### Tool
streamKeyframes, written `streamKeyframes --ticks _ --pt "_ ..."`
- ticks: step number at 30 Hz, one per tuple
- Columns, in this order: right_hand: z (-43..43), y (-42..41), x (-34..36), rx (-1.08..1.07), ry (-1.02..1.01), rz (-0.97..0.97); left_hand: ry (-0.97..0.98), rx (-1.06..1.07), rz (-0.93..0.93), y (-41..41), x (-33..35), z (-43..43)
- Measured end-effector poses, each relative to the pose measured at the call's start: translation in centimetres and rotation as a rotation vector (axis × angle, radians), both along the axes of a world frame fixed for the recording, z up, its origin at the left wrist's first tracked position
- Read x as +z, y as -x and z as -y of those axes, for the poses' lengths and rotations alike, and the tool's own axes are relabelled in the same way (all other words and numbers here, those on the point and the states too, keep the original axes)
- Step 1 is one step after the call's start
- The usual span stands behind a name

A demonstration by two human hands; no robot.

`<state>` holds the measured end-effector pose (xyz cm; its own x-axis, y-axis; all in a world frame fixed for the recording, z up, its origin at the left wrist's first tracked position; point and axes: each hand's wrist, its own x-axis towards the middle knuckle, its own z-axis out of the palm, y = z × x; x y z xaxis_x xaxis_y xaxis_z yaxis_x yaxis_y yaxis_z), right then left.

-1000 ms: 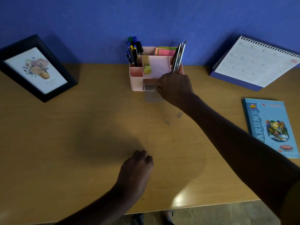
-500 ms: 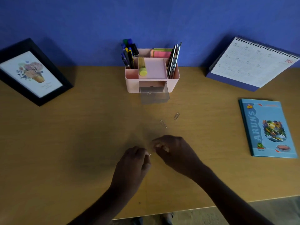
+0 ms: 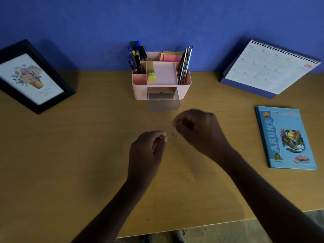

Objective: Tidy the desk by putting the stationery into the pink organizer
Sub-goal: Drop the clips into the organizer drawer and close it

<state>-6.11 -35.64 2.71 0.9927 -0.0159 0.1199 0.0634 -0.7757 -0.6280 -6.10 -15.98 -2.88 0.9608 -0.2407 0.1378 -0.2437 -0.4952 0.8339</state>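
Fingers of the left hand and right hand curl inward; whether either pinches anything is unclear.

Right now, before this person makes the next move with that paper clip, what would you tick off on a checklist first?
1. Clear drawer pulled out of the pink organizer: ok.
2. Room in the drawer: ok, only a few small clips show inside.
3. Paper clip gripped by the right hand: cannot tell; it shows right at the curled fingertips.
4. Left hand free: cannot tell; its fingers are curled and may pinch something small.
5. Way from clip to drawer: ok, only bare desk lies between.
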Motion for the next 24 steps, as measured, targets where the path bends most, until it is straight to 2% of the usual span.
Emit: streamKeyframes --ticks 4,9,13,17,24 --pt "0.6 -4.4 0.4 -0.168 0.060 0.080 -0.100 -0.073 0.032 -1.8 -2.4 1.7" --pt "-0.5 -8.6 -1.6 -0.254 0.234 0.032 -0.329 -0.162 0.081 -3.8 -3.7 3.4" --pt "-0.7 -10.5 -3.1 -0.302 0.427 -0.055 -0.382 -0.245 0.099 -4.6 -3.9 3.7" --pt "-0.7 -11.4 -3.6 -0.333 0.523 -0.094 -0.407 -0.285 0.102 -5.0 -3.9 3.8" --pt "-0.9 -11.0 -3.4 -0.292 0.542 -0.071 -0.544 -0.363 0.284 -5.8 -4.2 3.6"
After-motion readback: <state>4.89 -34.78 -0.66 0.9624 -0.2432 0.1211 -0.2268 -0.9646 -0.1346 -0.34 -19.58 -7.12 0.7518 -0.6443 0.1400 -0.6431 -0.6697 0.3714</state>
